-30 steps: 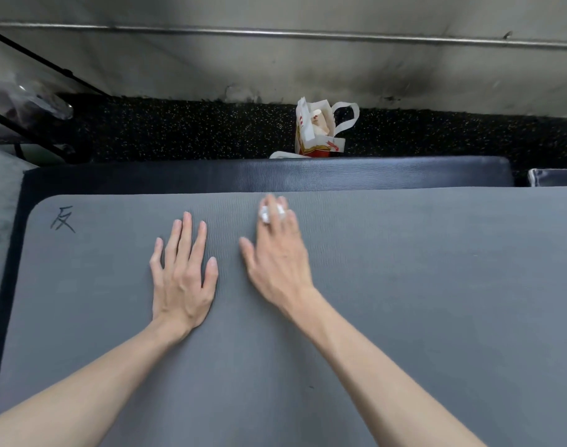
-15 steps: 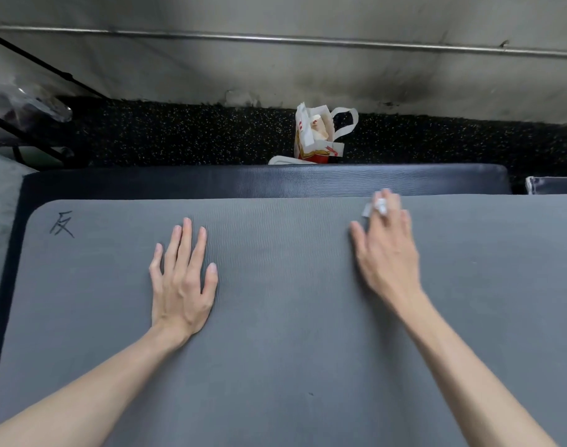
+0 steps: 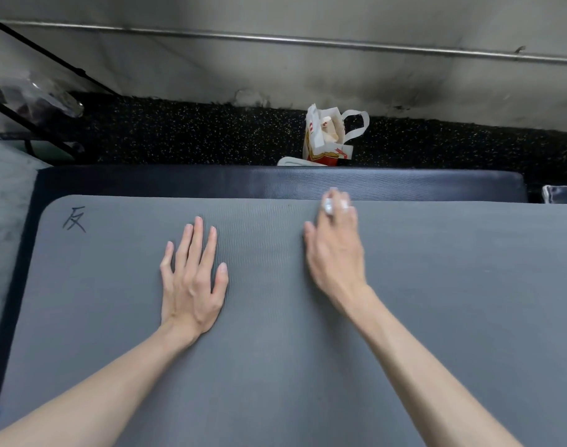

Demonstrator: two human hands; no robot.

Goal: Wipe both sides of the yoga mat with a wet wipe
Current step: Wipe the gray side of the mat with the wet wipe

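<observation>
Your left hand (image 3: 191,279) lies flat, fingers straight, on the grey yoga mat (image 3: 453,301), likely pinning it so it cannot creep while you wipe. Your right hand (image 3: 335,250) presses a white wet wipe (image 3: 328,206) under its fingertips at the mat's far edge, beside the black pad (image 3: 146,182) beneath. Whether those fingers curl round the wipe is blurred.

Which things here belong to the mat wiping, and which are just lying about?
In the job: grey yoga mat; wet wipe under the right hand; left hand pressing the mat flat.

Lying about: paper bag on the floor; black pad beneath the mat.
</observation>
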